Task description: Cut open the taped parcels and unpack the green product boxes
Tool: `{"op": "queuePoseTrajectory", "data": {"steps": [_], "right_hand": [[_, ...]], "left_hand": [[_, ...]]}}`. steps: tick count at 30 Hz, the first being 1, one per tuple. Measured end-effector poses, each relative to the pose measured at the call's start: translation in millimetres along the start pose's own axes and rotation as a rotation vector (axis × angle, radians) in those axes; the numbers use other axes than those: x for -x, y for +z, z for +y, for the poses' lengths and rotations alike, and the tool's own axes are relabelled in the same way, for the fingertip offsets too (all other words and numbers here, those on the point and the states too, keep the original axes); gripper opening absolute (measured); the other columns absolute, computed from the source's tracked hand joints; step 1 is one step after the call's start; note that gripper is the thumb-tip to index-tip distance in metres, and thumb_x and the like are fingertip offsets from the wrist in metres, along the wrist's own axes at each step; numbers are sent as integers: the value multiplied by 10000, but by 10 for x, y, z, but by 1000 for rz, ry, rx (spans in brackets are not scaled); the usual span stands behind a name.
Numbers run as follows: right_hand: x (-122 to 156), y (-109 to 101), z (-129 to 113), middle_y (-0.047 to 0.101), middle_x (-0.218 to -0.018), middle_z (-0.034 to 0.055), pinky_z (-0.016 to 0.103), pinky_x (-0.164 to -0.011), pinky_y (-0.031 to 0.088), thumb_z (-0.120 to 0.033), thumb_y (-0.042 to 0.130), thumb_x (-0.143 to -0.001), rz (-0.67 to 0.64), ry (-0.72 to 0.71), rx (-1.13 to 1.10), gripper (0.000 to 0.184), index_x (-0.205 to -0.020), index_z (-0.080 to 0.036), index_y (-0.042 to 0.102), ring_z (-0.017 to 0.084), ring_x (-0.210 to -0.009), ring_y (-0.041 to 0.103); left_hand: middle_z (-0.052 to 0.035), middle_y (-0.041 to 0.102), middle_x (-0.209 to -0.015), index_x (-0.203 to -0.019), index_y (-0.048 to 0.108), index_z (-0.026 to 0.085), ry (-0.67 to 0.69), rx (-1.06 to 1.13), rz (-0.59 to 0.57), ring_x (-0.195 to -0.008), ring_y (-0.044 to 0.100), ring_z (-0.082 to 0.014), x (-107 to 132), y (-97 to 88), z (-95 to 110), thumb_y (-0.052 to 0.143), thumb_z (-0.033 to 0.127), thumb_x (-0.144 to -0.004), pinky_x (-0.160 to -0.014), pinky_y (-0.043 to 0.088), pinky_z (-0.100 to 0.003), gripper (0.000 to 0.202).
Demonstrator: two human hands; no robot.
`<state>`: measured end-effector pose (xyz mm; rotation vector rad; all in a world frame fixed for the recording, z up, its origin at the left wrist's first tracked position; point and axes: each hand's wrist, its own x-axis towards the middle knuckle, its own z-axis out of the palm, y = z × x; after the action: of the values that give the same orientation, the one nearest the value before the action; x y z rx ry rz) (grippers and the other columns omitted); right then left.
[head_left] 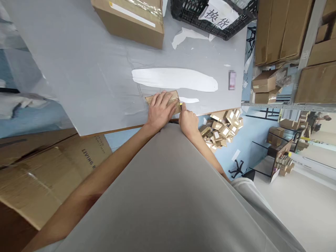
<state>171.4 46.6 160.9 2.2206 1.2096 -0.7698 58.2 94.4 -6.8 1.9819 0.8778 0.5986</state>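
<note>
A small tan cardboard box (173,97) with shiny tape lies near the front edge of the grey table. My left hand (160,110) is laid over it, its fingers and thumb gripping it against the tabletop. At the box's right end, my right hand (188,119) is closed around a utility knife (181,105); only a bit of yellow and a dark tip show past the fingers. The knife's tip is at the box's edge, but whether it cuts in cannot be made out. Just behind lies a narrow white strip (189,100).
A long white patch (174,79) marks the grey table (99,94). A taped carton (133,33) and a black crate (194,17) stand at the back. Several small boxes (222,127) are heaped below the right edge; a large carton (47,175) is at left, and shelves (299,63) at right.
</note>
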Motion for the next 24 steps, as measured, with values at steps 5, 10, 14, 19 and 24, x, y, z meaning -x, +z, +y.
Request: {"op": "queuePoseTrajectory", "data": {"steps": [5, 10, 14, 19, 24], "right_hand": [[35, 13, -25, 849, -1445, 231, 408, -1140, 639, -168, 356, -1243, -15, 14, -31, 670, -1913, -157, 325, 313, -1336, 856], [-20, -10, -84, 845, -1434, 241, 430, -1119, 645, -152, 375, -1235, 9, 46, -28, 714, -1941, -204, 278, 331, -1335, 856], [-20, -13, -93, 845, -1429, 239, 436, -1109, 651, -146, 362, -1238, 9, 74, -36, 694, -1928, -210, 321, 332, -1342, 853], [2, -16, -91, 850, -1411, 232, 433, -1123, 647, -168, 376, -1250, -4, 120, -55, 587, -1826, -194, 489, 327, -1348, 850], [93, 18, -72, 857, -1422, 226, 438, -1128, 646, -199, 379, -1252, 9, 134, -87, 592, -1836, -200, 479, 332, -1348, 846]], "left_hand": [[-159, 656, -1794, -1560, 778, 284, 5, -52, -25, -1761, 511, -425, 3, 17, -37, 520, 500, -1223, -1489, 298, -712, 476], [-158, 679, -1772, -1586, 770, 306, 8, -32, -13, -1751, 523, -429, -17, 37, -49, 524, 492, -1220, -1485, 303, -730, 478], [-139, 665, -1791, -1578, 779, 341, 0, -4, -41, -1759, 516, -430, -15, 40, -44, 574, 499, -1211, -1497, 274, -739, 450], [-124, 670, -1791, -1530, 803, 332, 34, 40, -72, -1763, 514, -405, -26, 21, -17, 519, 490, -1237, -1501, 280, -734, 438], [-133, 671, -1789, -1526, 809, 316, -7, 43, -93, -1761, 514, -403, -47, -24, 22, 560, 514, -1227, -1512, 267, -715, 437]]}}
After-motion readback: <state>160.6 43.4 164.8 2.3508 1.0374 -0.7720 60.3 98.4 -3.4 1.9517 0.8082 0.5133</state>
